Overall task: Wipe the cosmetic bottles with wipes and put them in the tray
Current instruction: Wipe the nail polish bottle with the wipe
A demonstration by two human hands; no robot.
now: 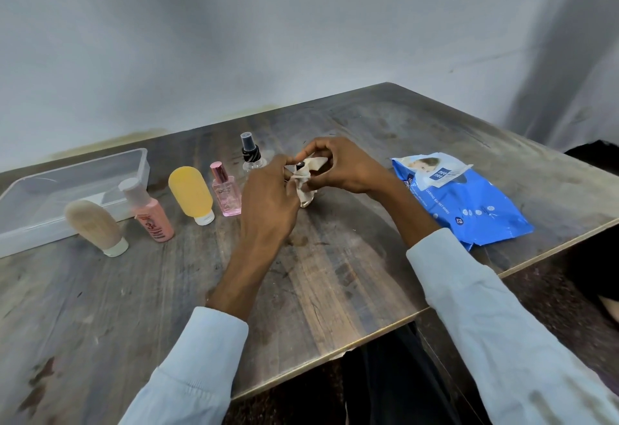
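Both hands meet above the middle of the table. My left hand (268,190) and my right hand (341,166) hold a small bottle with a dark cap (300,165), wrapped in a crumpled whitish wipe (306,187); most of the bottle is hidden by the wipe and fingers. To the left stand a beige tube (95,225), a pink bottle with a white cap (150,213), a yellow tube (191,195), a pink perfume bottle (226,192) and a clear spray bottle with a black pump (251,153). The clear plastic tray (43,187) sits at the far left.
A blue pack of wet wipes (462,197) lies to the right of my hands, near the table's right edge. The wooden table (318,274) has a worn top, with its front edge close to my body. A grey wall stands behind.
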